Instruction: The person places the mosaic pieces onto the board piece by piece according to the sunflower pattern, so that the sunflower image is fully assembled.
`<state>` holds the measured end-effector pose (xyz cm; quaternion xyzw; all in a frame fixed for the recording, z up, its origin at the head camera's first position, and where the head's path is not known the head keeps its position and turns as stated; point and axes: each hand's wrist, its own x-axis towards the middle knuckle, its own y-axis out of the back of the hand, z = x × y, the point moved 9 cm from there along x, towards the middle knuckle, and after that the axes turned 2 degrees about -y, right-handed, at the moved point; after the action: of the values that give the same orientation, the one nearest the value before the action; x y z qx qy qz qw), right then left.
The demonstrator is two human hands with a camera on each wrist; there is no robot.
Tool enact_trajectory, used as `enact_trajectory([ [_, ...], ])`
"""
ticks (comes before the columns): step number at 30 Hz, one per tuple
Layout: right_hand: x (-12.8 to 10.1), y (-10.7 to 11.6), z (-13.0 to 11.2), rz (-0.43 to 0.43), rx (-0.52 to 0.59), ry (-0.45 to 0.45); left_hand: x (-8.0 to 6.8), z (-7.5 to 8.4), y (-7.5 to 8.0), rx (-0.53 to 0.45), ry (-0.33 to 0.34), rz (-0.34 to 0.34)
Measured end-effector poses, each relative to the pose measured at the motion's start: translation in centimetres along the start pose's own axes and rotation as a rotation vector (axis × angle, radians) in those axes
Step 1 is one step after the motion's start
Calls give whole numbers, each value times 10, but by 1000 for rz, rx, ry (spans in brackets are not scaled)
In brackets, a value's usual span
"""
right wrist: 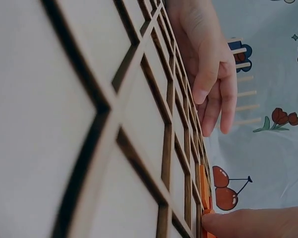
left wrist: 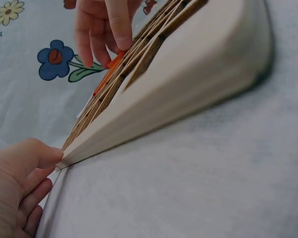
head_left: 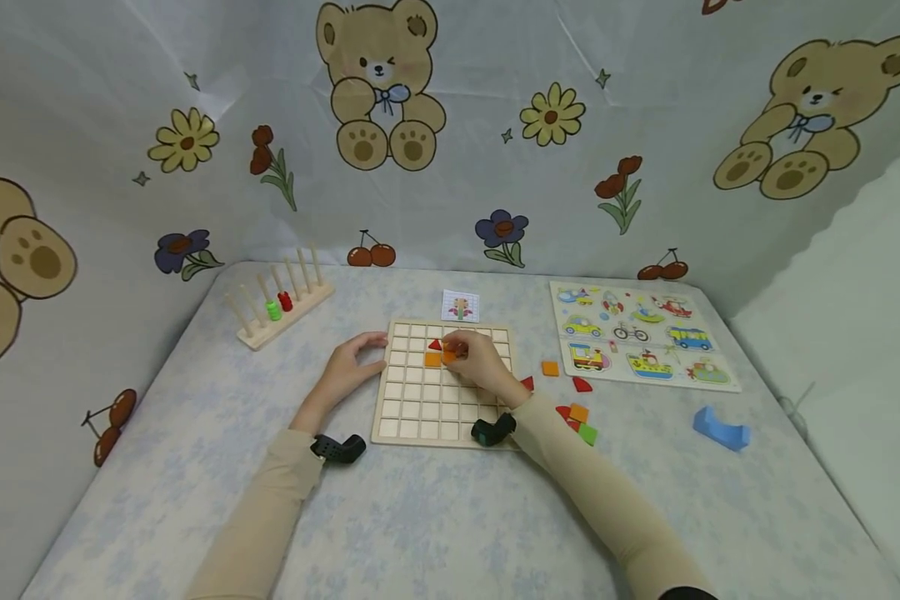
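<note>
Orange square tile (head_left: 450, 355) sits pinched under your right hand (head_left: 474, 360) in a far-row cell of the grid board (head_left: 420, 408), beside another orange tile (head_left: 432, 359) and a red piece (head_left: 434, 344). Your left hand (head_left: 351, 367), fingers relaxed, steadies the board's left edge on the counter (head_left: 435, 517). You look mid-placement; next, I'd judge, seat it flush and let go.

Right hand (head_left: 474, 360) hides orange tile's (head_left: 450, 356) edge.

Bear-and-flower printed curtain walls (head_left: 495, 125), pale blue floral tablecloth (head_left: 435, 517)
</note>
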<state>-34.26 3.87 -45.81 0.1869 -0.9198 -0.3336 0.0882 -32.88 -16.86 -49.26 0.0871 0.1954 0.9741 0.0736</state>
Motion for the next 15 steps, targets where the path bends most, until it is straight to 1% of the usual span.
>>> enact_trajectory([
  [9,-2,3,0,17,-33,-16,1,0,-1,6,-4,0],
  [13,-6,7,1,20,-17,-22,0,-3,0,3,1,3],
  [15,-9,13,2,33,-10,-14,0,-3,0,-3,3,2],
])
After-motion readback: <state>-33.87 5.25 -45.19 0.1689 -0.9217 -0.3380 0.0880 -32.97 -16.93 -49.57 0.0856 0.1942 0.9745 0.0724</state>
